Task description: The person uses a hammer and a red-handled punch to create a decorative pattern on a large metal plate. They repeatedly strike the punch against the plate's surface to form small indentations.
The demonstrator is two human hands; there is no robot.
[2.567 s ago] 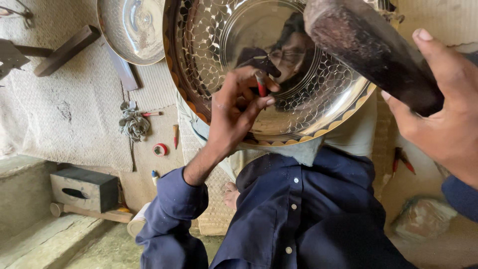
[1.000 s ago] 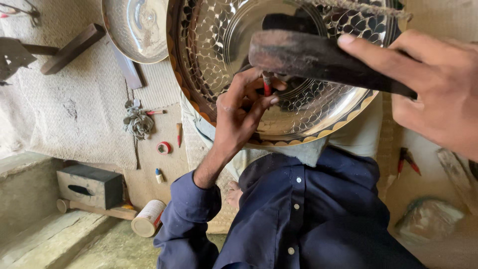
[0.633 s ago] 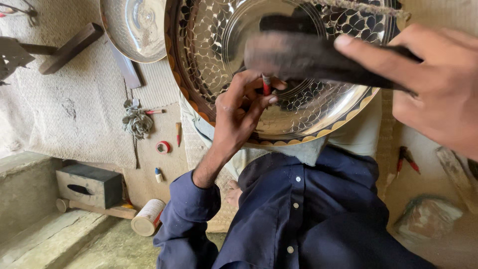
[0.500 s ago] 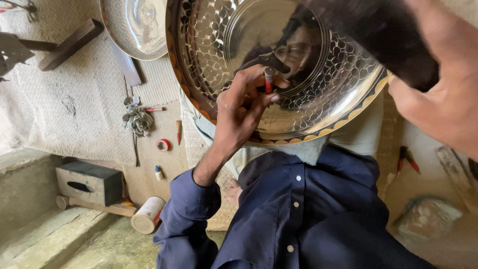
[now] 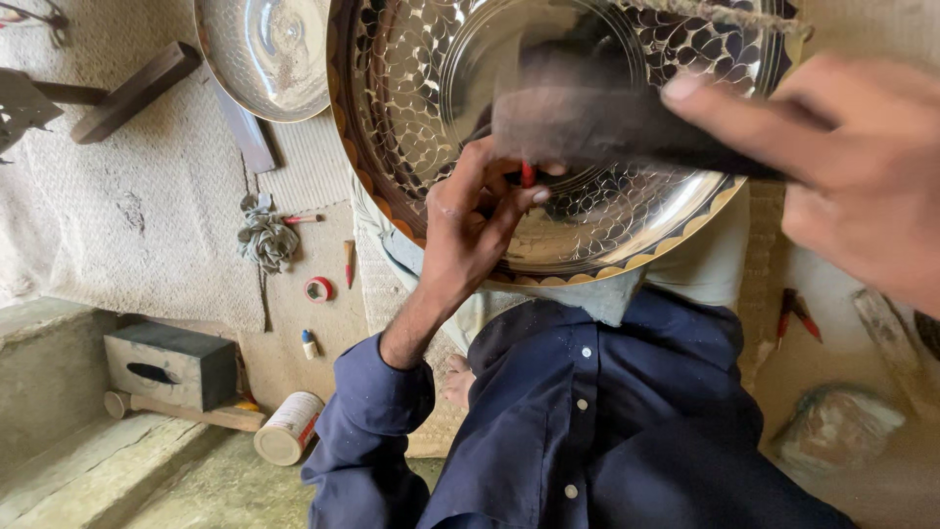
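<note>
A large shiny metal tray with a chased scale pattern and a gold-and-brown rim rests across my lap. My left hand pinches a thin red-tipped punch upright against the tray's patterned band. My right hand grips the handle of a dark hammer, blurred with motion, its head right above the punch. My dark blue shirt fills the lower frame.
A second plain metal dish lies at the top left on woven matting. Small tools, a wad of wire, a red tape ring, a black box, a wooden mallet and a tin lie on the floor at left. Red-handled pliers lie at right.
The hammer has swung up and come back down over the punch between the frames. My left hand keeps the punch at nearly the same spot on the tray.
</note>
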